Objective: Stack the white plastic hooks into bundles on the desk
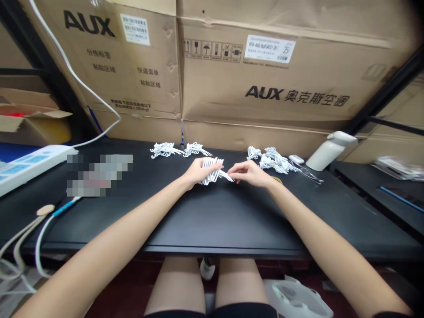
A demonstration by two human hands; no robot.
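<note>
My left hand [194,172] is closed round a bundle of thin white hooks [212,171], its thumb lying across the top. The straight ends of the bundle point right, toward my right hand [247,173]. That hand is pinched, with its fingertips at the tip of those ends. Behind my left hand lie two small bunches of similar white hooks [164,150] [197,149]. Past my right hand lies a looser pile of white hooks [274,160]. A yellow band [277,180] shows partly behind my right wrist.
Large cardboard boxes [265,79] wall off the back of the black table [212,225]. A cream bottle [327,152] leans at the right, near glasses [309,173]. At the left are a white power strip [36,165], a blurred-out object [99,174] and cables [39,247].
</note>
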